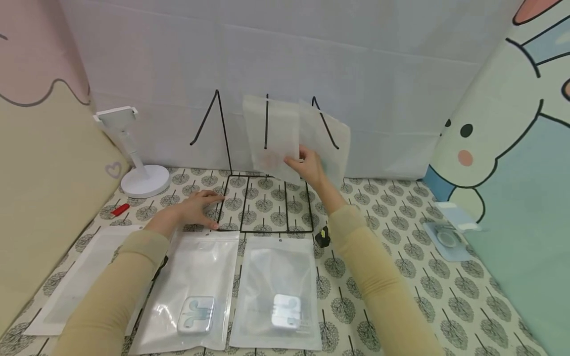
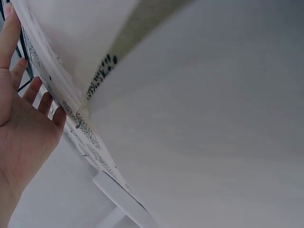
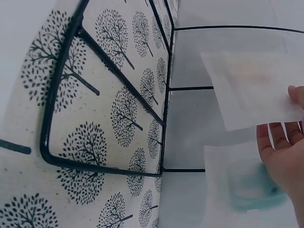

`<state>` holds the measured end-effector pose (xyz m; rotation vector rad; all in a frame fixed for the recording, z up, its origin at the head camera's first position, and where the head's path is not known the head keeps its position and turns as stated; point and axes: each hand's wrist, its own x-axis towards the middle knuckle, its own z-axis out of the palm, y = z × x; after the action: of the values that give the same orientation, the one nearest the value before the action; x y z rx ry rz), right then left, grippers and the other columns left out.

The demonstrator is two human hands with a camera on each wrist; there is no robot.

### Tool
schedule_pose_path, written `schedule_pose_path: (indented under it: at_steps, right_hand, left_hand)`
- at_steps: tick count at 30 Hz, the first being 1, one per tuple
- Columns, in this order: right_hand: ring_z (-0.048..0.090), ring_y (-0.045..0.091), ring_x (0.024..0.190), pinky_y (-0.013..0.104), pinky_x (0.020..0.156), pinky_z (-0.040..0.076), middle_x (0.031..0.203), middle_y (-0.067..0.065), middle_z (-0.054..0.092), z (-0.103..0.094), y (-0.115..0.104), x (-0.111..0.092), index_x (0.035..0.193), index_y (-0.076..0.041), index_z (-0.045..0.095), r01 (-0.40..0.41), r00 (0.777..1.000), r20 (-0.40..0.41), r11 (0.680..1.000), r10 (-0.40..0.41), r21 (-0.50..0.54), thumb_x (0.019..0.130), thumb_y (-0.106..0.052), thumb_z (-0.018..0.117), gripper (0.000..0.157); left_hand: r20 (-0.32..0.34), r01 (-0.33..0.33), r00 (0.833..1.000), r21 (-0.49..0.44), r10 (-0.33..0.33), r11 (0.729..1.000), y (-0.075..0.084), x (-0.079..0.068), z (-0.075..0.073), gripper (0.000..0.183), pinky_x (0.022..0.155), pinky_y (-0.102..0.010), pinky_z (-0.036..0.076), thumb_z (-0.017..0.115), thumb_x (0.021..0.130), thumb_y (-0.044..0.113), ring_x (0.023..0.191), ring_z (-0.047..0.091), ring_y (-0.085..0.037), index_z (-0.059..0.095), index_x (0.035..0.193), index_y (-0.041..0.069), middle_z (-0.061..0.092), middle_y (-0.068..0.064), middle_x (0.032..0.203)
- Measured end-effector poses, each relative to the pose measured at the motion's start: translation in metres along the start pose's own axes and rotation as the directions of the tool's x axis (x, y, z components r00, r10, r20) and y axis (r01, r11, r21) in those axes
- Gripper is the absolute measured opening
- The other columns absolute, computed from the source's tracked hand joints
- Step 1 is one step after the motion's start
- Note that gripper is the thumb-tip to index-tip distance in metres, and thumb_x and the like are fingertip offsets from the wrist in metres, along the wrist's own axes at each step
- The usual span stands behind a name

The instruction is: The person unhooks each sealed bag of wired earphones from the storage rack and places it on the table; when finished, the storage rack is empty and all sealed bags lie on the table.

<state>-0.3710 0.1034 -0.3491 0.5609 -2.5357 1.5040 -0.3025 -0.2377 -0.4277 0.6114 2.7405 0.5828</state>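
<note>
My right hand [image 1: 311,167] pinches the edge of a frosted zip bag [image 1: 273,138] hanging on the middle hook of a black wire rack [image 1: 255,231]. In the right wrist view, the thumb of the right hand [image 3: 287,152] lies over this frosted bag [image 3: 256,85], with fingers at its edge; a faint orange shape shows inside. A second frosted bag [image 1: 333,136] hangs on the right hook, with something green inside, blurred. My left hand [image 1: 196,207] is spread at the front left corner of the rack's base, holding nothing.
Two clear-front zip bags [image 1: 240,237] [image 1: 256,341] with white earphones in cases lie before the rack; another pale bag [image 1: 67,296] is at left. A white phone stand [image 1: 144,182], red cutter [image 1: 120,210], black item [image 1: 322,237] and pale blue holder [image 1: 447,241] stand around.
</note>
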Motion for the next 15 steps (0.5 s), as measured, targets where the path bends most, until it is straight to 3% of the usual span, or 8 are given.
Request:
schedule_pose_path:
  at_steps: [6, 15]
  right_hand:
    - [0.065, 0.028, 0.097, 0.036, 0.081, 0.055, 0.109, 0.016, 0.067, 0.0, -0.001, -0.005, 0.108, -0.003, 0.063, -0.003, 0.999, -0.033, 1.0, 0.002, -0.023, 0.087, -0.027, 0.067, 0.033]
    - [0.064, 0.028, 0.095, 0.033, 0.083, 0.055, 0.102, 0.018, 0.067, -0.004, -0.003, -0.016, 0.106, 0.0, 0.063, 0.025, 0.996, -0.079, 0.999, -0.028, -0.047, 0.088, -0.025, 0.067, 0.031]
  left_hand:
    - [0.003, -0.001, 1.0, -0.001, 0.001, 1.0, -0.001, 0.0, -0.001, 0.101, 0.095, -0.081, 0.007, 0.075, 0.07, 0.054, 0.136, 0.003, -0.055, 0.027, 0.149, 0.015, 0.016, -0.018, 0.154]
    - [0.013, 0.014, 1.0, -0.011, -0.014, 1.0, 0.0, 0.0, -0.002, 0.101, 0.096, -0.08, 0.008, 0.075, 0.07, 0.054, 0.138, 0.002, -0.053, 0.026, 0.15, 0.017, 0.014, -0.017, 0.155]
